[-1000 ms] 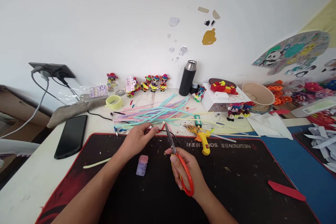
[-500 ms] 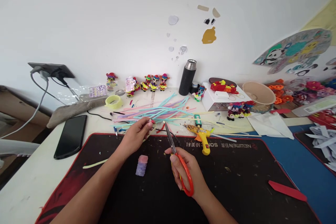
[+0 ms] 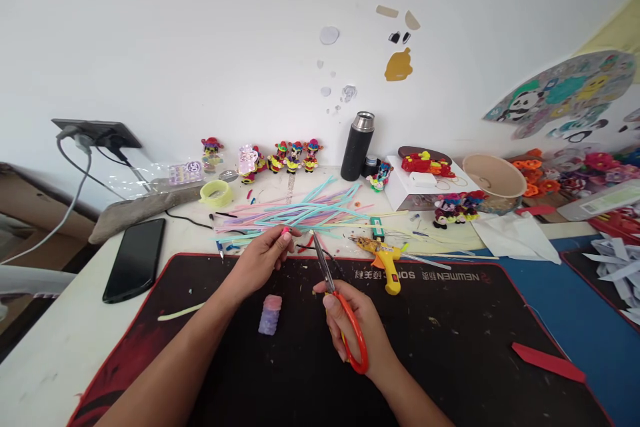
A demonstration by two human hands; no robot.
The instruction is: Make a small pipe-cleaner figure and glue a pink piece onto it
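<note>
My left hand (image 3: 263,259) is closed in a pinch on a small pink piece (image 3: 286,231) with a dark bit beside it; its exact kind is too small to tell. My right hand (image 3: 357,330) is wrapped round a pair of scissors (image 3: 356,340) with red-orange handles. Their blades point up and away, look nearly closed, and stand apart from the left fingers. On the black mat (image 3: 425,360) between my arms lies a pink and purple fuzzy block (image 3: 270,315). Behind both hands spreads a pile of pastel pipe cleaners (image 3: 305,210).
A yellow glue gun (image 3: 387,265) lies right of the scissors. Behind stand a black thermos (image 3: 357,147), several small figurines (image 3: 295,157) and a white box (image 3: 425,183). A phone (image 3: 135,260) and a roll of pale green tape (image 3: 217,193) are at left, a red strip (image 3: 547,361) at right.
My left fingers have turned slightly, showing more of the pink piece. A pale strip seen below them before no longer shows. My right hand and the scissors stay practically still.
</note>
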